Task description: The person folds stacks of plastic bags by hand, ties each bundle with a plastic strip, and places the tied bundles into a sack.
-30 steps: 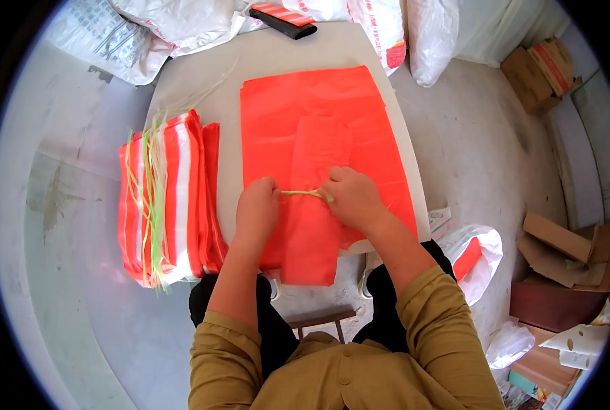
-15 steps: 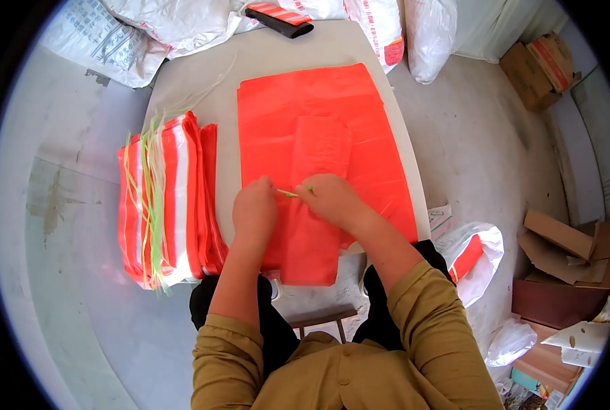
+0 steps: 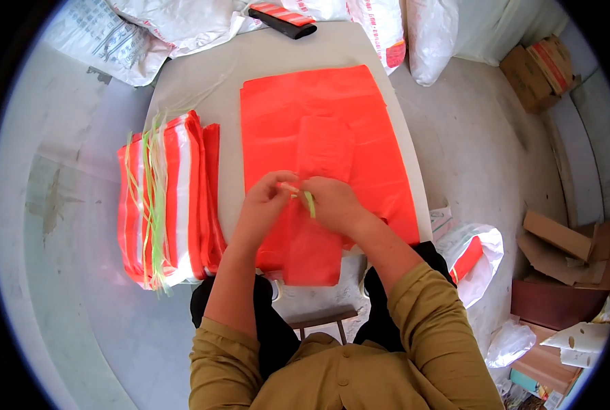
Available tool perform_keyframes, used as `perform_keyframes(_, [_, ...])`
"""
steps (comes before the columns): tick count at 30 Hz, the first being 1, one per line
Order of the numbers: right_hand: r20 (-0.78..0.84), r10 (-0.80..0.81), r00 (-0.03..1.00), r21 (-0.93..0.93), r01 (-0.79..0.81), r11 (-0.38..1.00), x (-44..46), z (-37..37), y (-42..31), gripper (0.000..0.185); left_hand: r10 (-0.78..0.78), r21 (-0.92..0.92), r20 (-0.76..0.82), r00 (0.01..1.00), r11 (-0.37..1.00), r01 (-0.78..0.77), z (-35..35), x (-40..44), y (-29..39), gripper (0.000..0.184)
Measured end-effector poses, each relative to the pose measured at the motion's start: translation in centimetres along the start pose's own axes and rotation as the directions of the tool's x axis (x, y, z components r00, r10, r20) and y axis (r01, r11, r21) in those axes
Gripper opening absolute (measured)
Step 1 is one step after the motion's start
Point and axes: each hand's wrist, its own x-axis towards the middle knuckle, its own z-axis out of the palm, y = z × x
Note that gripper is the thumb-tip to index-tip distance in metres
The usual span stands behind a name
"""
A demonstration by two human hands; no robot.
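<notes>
A narrow folded red bundle (image 3: pixel 313 253) lies lengthwise over a wide flat red sheet stack (image 3: pixel 380 164) on the table. Across its middle, my right hand (image 3: pixel 335 203) is closed on a yellow-green strip (image 3: pixel 310 204), whose end hangs below the fingers. My left hand (image 3: pixel 267 203) is just to the left, thumb and forefinger pinched near a pale bit of the strip; the fingertips partly hide it. Left of the sheets stands a folded pile of red and white striped bags (image 3: pixel 182 198), with loose yellow-green strips (image 3: pixel 156 205) draped over it.
A black and striped roll (image 3: pixel 282 20) lies at the far edge of the table (image 3: pixel 202 75). White sacks (image 3: pixel 182 24) are behind it. On the floor to the right are an open white bag (image 3: pixel 479 263), cardboard boxes (image 3: pixel 537 75) and a clear plastic bag (image 3: pixel 510 344).
The strip was stretched between both hands across the bundle. My hands have since come together over its middle, and the strip's end now hangs from my right hand.
</notes>
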Motion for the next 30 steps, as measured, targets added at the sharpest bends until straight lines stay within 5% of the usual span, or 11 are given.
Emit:
perform_keyframes(3, [-0.032, -0.021, 0.999, 0.054, 0.023, 0.998, 0.0, 0.3, 0.4, 0.018, 0.33, 0.356, 0.016, 0.944, 0.88, -0.314, 1.1, 1.0, -2.5, 0.01])
perform_keyframes(6, [-0.024, -0.02, 1.0, 0.082, 0.022, 0.996, -0.1, -0.1, 0.7, 0.018, 0.217, 0.512, 0.023, 0.976, 0.836, -0.198, 1.1, 1.0, -2.4, 0.013])
perform_keyframes(12, [0.018, 0.078, 0.997, 0.357, -0.08, 0.931, -0.1, -0.6, 0.3, 0.011, 0.011, 0.288, -0.109, 0.994, 0.957, 0.022, 1.4, 1.1, -2.5, 0.018])
perform_keyframes(15, [-0.066, 0.035, 0.997, 0.308, -0.013, 0.951, 0.0, -0.5, 0.2, 0.014, -0.076, 0.274, -0.102, 0.992, 0.956, 0.101, 1.5, 1.0, -1.8, 0.016])
perform_keyframes(18, [-0.265, -0.233, 0.936, -0.001, 0.241, 0.97, 0.3, 0.8, 0.8, 0.017, -0.091, 0.362, -0.107, 0.99, 0.924, 0.124, 1.5, 1.2, -1.8, 0.016])
perform_keyframes(30, [-0.287, -0.213, 0.934, -0.102, 0.191, 0.976, 0.3, 1.4, 0.9, 0.008, 0.085, 0.461, -0.065, 0.994, 0.886, -0.045, 1.1, 1.0, -2.4, 0.014])
